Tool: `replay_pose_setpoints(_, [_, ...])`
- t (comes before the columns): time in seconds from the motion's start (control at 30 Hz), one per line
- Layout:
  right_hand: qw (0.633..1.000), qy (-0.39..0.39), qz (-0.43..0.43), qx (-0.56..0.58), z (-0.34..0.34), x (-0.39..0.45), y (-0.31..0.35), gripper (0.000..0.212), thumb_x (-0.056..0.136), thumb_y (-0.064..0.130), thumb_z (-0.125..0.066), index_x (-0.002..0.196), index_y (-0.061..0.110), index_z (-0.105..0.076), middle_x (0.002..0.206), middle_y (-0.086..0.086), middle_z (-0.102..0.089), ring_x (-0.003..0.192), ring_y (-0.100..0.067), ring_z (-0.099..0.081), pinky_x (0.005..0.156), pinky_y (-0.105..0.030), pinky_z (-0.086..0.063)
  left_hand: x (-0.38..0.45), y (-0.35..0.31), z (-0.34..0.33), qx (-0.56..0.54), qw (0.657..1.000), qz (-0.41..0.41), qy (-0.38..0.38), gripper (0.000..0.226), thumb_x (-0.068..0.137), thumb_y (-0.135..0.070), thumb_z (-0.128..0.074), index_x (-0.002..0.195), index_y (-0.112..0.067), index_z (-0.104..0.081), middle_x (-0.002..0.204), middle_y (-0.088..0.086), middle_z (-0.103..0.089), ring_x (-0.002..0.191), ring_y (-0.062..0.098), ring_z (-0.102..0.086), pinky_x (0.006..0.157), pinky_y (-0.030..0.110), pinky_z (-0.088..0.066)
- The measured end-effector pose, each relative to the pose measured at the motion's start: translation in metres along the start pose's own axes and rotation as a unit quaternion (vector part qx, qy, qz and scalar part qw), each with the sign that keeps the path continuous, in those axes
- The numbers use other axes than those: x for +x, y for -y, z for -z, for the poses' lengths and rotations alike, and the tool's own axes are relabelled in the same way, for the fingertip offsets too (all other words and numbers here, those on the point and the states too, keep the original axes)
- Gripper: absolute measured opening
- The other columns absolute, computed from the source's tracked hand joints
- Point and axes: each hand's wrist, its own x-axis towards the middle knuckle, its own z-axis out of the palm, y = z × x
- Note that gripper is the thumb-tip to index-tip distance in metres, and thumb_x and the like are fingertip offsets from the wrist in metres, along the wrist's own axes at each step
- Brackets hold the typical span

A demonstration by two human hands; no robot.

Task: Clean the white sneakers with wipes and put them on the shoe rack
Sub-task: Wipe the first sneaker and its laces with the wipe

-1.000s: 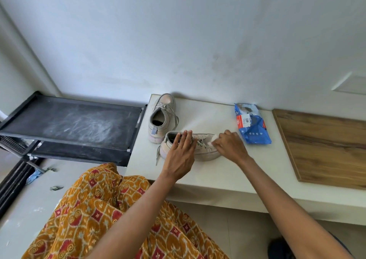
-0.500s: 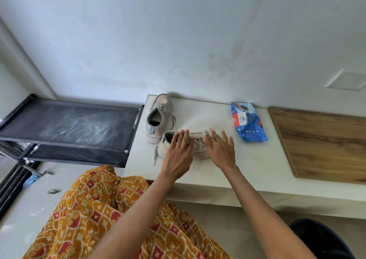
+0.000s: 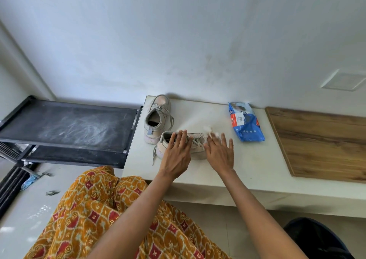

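A dusty black shoe rack (image 3: 69,128) stands left of the white ledge (image 3: 198,171), where two white sneakers (image 3: 158,118) sit beside a blue wipes packet (image 3: 246,125). The left hand (image 3: 176,155) steadies the nearer sneaker (image 3: 196,145), fingers straight on its collar; the right hand (image 3: 218,151), fingers spread, apparently presses a blurred wipe (image 3: 210,131) at the toe. An unsteadied push could slide the shoe.

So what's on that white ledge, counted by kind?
Sneakers: 2, the far sneaker and the near sneaker
Wipes pack: 1, blue
Wipe: 1, white, blurred, at the right hand
Wooden board: 1
Total: 5
The left hand rests on the near sneaker.
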Motion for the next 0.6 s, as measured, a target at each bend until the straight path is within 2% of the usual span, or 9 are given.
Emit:
replay_pose_setpoints(0.07, [1.000,-0.013,0.004,0.017,-0.001,-0.002,0.014,0.059,0.097,0.053,-0.016,0.140,0.023,-0.042,0.150,0.002,-0.037,0.142,-0.028,-0.022,0.113,-0.049,-0.013,-0.001,-0.001,0.002,0.002,1.000,0.003,0.003,0.055,0.088,-0.025,-0.026,0.135,-0.005,-0.049,0.143,0.023,-0.041,0.135,0.035,-0.037,0.113,0.050,-0.018])
replay_pose_setpoints(0.2, [0.993,-0.096,0.068,0.014,0.003,-0.009,-0.004,0.057,0.097,0.044,-0.018,0.112,0.020,-0.067,0.117,-0.002,-0.067,0.121,-0.025,-0.051,0.108,-0.045,-0.028,-0.003,-0.001,0.002,0.001,1.000,-0.002,0.002,0.055,0.088,-0.025,-0.027,0.136,-0.005,-0.047,0.144,0.023,-0.039,0.135,0.035,-0.036,0.114,0.049,-0.018])
replay_pose_setpoints(0.27, [0.993,-0.114,0.031,0.019,0.013,-0.002,-0.018,0.057,0.096,0.041,-0.020,0.109,0.015,-0.069,0.112,-0.005,-0.069,0.119,-0.028,-0.054,0.107,-0.046,-0.029,-0.002,0.001,0.003,0.001,1.000,-0.006,0.002,0.055,0.088,-0.025,-0.028,0.136,-0.005,-0.046,0.144,0.023,-0.038,0.135,0.035,-0.036,0.114,0.049,-0.018])
replay_pose_setpoints(0.33, [0.996,-0.083,-0.002,0.022,0.018,0.007,-0.020,0.055,0.097,0.044,-0.022,0.120,0.015,-0.063,0.127,-0.003,-0.062,0.128,-0.032,-0.046,0.107,-0.049,-0.027,-0.002,0.000,0.002,-0.001,1.000,-0.004,0.003,0.055,0.088,-0.025,-0.029,0.137,-0.005,-0.045,0.145,0.024,-0.037,0.136,0.035,-0.035,0.114,0.050,-0.019])
replay_pose_setpoints(0.4, [0.998,-0.029,0.025,0.042,0.014,0.008,-0.013,0.063,0.094,0.052,-0.012,0.134,0.021,-0.049,0.143,0.002,-0.046,0.138,-0.030,-0.031,0.111,-0.049,-0.021,-0.002,-0.001,0.000,-0.005,1.000,-0.001,0.006,0.055,0.089,-0.025,-0.028,0.138,-0.005,-0.044,0.146,0.024,-0.035,0.137,0.036,-0.033,0.115,0.050,-0.019])
replay_pose_setpoints(0.47, [0.996,-0.011,0.079,0.043,0.003,0.001,-0.006,0.065,0.093,0.054,-0.007,0.139,0.027,-0.043,0.148,0.005,-0.039,0.141,-0.026,-0.025,0.114,-0.047,-0.016,-0.001,-0.002,-0.003,-0.008,1.000,0.003,0.007,0.056,0.089,-0.025,-0.027,0.139,-0.004,-0.043,0.147,0.024,-0.034,0.138,0.036,-0.031,0.115,0.050,-0.020])
replay_pose_setpoints(0.53, [0.991,-0.053,0.109,0.056,-0.004,-0.012,-0.007,0.053,0.096,0.049,-0.019,0.130,0.027,-0.053,0.143,0.002,-0.046,0.136,-0.022,-0.035,0.111,-0.046,-0.022,-0.002,-0.001,-0.005,-0.010,1.000,0.004,0.008,0.056,0.090,-0.026,-0.026,0.139,-0.004,-0.042,0.147,0.024,-0.034,0.138,0.036,-0.031,0.115,0.050,-0.020])
replay_pose_setpoints(0.6, [0.984,-0.137,0.100,0.058,-0.003,-0.017,-0.018,0.044,0.097,0.040,-0.030,0.112,0.020,-0.067,0.123,-0.003,-0.063,0.119,-0.021,-0.053,0.106,-0.044,-0.032,-0.002,-0.002,-0.004,-0.012,1.000,0.006,0.012,0.056,0.090,-0.026,-0.025,0.139,-0.004,-0.040,0.147,0.024,-0.033,0.138,0.036,-0.029,0.115,0.050,-0.020])
